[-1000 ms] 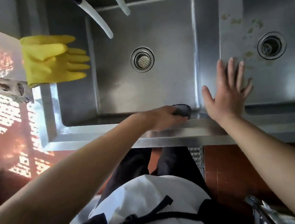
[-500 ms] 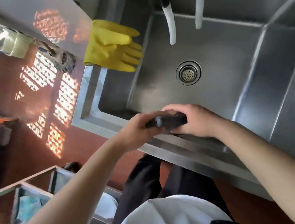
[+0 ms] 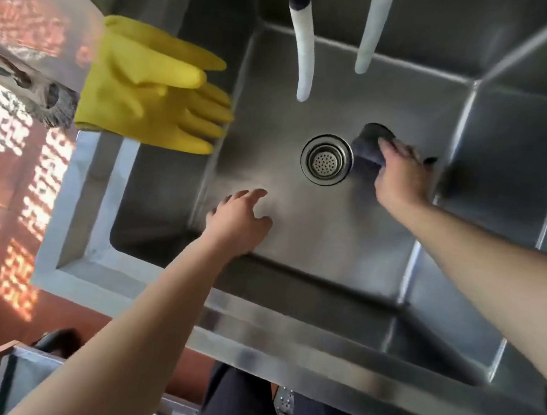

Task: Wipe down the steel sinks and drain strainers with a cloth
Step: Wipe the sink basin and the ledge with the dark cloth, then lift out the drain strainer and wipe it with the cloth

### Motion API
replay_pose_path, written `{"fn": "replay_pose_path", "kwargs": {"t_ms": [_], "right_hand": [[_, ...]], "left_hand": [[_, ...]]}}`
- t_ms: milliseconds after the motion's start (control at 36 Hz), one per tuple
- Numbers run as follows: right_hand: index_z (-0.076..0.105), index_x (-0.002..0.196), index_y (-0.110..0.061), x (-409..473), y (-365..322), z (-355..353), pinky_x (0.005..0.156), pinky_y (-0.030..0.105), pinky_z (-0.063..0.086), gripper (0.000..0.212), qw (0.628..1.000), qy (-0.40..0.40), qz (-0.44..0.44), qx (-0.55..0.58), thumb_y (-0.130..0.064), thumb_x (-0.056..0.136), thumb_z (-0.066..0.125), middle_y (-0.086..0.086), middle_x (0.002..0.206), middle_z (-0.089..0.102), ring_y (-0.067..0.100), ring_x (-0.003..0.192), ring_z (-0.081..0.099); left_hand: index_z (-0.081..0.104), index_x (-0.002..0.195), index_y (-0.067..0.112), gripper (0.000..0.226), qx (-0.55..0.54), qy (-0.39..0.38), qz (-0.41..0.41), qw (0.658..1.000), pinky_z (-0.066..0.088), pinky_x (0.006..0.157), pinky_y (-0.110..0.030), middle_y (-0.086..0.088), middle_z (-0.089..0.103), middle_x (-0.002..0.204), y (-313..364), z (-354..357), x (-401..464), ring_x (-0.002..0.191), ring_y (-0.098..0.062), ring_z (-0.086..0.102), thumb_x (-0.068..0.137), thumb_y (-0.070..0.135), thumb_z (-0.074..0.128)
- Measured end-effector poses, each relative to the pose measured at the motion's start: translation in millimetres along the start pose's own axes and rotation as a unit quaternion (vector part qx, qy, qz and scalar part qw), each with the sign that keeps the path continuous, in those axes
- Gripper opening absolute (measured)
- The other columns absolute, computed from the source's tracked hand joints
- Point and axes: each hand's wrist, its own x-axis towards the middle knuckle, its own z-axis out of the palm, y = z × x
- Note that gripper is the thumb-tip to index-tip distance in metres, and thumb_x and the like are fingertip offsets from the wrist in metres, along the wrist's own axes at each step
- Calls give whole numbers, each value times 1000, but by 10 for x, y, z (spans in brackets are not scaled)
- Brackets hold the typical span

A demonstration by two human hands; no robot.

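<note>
A steel sink [image 3: 166, 284] fills the view, with a round drain strainer [image 3: 326, 160] in the middle of its floor. My right hand [image 3: 400, 177] presses a dark cloth [image 3: 368, 146] onto the sink floor just right of the strainer. My left hand [image 3: 236, 225] hovers over the near-left part of the sink floor, fingers apart and holding nothing. Part of the cloth is hidden under my right hand.
A pair of yellow rubber gloves [image 3: 150, 85] hangs over the sink's left rim. Two white hoses [image 3: 303, 54] dangle from above into the back of the sink. A second basin's wall [image 3: 516, 136] lies to the right. A grey bin [image 3: 15, 380] stands on the red floor at lower left.
The cloth passed from my left hand to my right, which moved it from the front rim down to the sink floor beside the strainer. My left hand let go and opened.
</note>
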Motion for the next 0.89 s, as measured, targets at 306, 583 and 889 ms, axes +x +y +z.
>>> {"fn": "replay_pose_path", "kwargs": {"t_ms": [306, 583, 889], "right_hand": [[-4, 157, -37, -116, 196, 924, 119, 55, -10, 68, 996, -75, 38, -33, -38, 100, 34, -10, 167, -10, 21, 153, -12], [5, 157, -37, -439, 151, 993, 116, 56, 2, 66, 997, -53, 53, -27, -40, 98, 34, -7, 167, 4, 23, 153, 4], [23, 157, -32, -732, 55, 975, 113, 59, 15, 66, 995, -76, 57, -26, -40, 96, 46, -1, 165, 22, 29, 149, 19]], "left_hand": [[58, 128, 19, 42, 47, 23, 40, 998, 48, 100, -43, -12, 59, 130, 389, 333, 1382, 119, -34, 56, 87, 21, 61], [52, 123, 18, 57, 77, 173, 7, 982, 42, 96, -43, -8, 46, 129, 753, 681, 1974, 126, -29, 41, 81, 52, 71], [48, 121, 17, 54, 92, 191, -10, 977, 40, 80, -41, -8, 41, 128, 801, 724, 2108, 120, -31, 42, 78, 38, 74]]}}
